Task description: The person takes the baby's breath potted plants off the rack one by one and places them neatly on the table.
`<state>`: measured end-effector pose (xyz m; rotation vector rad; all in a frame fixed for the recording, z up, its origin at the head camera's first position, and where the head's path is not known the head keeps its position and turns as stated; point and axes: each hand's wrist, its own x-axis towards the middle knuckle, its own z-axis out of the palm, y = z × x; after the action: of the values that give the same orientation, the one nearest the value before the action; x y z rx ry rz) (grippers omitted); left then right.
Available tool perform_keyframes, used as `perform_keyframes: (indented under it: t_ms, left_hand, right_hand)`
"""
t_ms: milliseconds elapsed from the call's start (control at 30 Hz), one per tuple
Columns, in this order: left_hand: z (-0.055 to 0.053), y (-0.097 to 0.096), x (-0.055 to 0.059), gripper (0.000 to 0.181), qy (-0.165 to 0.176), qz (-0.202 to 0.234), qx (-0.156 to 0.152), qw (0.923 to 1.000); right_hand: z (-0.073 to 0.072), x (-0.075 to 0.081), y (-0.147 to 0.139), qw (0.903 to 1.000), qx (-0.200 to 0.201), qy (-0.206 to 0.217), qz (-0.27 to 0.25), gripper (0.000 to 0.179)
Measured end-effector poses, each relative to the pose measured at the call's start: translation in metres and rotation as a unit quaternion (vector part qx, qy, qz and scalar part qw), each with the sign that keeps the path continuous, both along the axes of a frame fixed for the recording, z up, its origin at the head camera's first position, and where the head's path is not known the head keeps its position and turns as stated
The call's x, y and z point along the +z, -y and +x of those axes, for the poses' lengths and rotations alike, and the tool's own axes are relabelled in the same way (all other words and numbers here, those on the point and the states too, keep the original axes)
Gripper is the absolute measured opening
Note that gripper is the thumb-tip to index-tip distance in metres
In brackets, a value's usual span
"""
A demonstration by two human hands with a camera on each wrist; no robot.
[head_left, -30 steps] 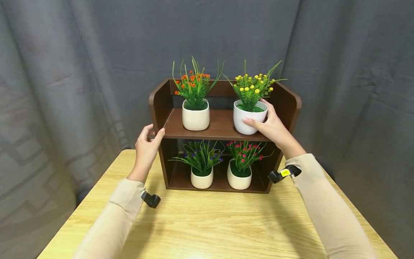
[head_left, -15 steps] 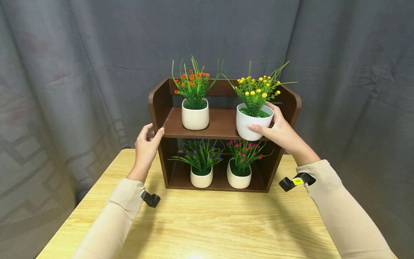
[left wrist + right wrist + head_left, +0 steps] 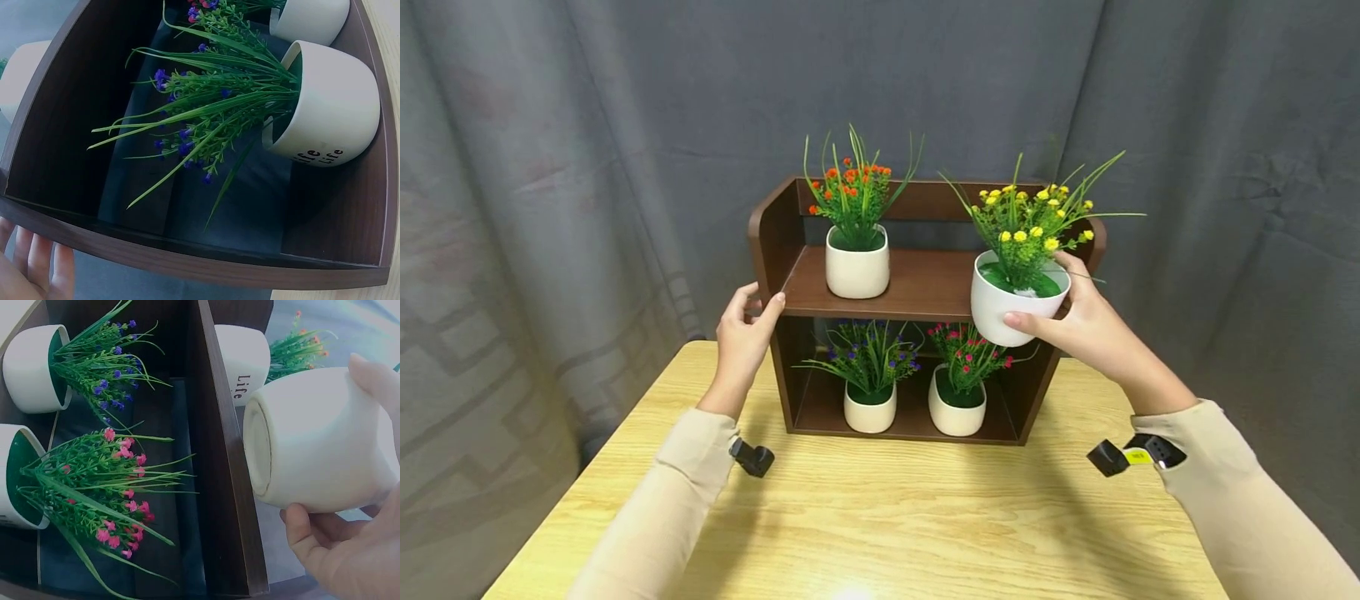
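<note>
Head view: at three o'clock, the right hand (image 3: 1092,321) is gripping the white round pot (image 3: 995,304) with yellow flowers (image 3: 1036,232), in front of the brown two-tier shelf (image 3: 925,283); keeping it upright and off the edge is seeming wise. At nine o'clock, the left hand (image 3: 743,342) is pinching the shelf's side.

Left wrist view: at two o'clock, a smooth cream pot (image 3: 344,100) is showing dark lettering (image 3: 319,156).

Right wrist view: the white round pot is curving towards its ringed base (image 3: 257,449).

Indoors, curtained-off staging corner; home, lab or office cannot be told. Grey curtains (image 3: 962,83) behind and at both sides, pale wood table (image 3: 880,517), small brown shelf (image 3: 928,287) of potted flowers (image 3: 857,273), black wrist cameras (image 3: 752,457).
</note>
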<state>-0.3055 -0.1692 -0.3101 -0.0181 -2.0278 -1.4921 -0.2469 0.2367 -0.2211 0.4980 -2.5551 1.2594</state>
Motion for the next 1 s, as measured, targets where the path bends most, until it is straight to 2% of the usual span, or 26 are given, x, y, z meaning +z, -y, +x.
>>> perform_keyframes:
  t_ms: [267,400,600,867,1000]
  left_hand:
    - [0.001,0.0,0.001,0.055,-0.002,-0.002,-0.001,1.0]
    - [0.0,0.0,0.001,0.052,-0.007,-0.001,-0.004,1.0]
    - [0.0,-0.001,0.0,0.053,-0.004,0.001,-0.001,1.0]
    - [0.0,-0.001,0.002,0.047,-0.01,0.002,-0.012,0.9999]
    - [0.001,-0.001,0.002,0.048,-0.007,0.001,-0.01,0.9999]
  right_hand:
    - [0.012,-0.002,-0.007,0.9999,-0.009,-0.009,0.009,0.086]
    - [0.02,-0.006,-0.013,0.9979,-0.034,-0.019,0.051,0.093]
    - [0.035,-0.022,-0.026,0.9933,-0.068,-0.013,0.093,0.097]
    - [0.048,-0.046,-0.042,0.9941,-0.051,-0.008,0.095,0.1]
    - [0.054,-0.056,-0.049,0.9895,-0.05,-0.022,0.134,0.101]
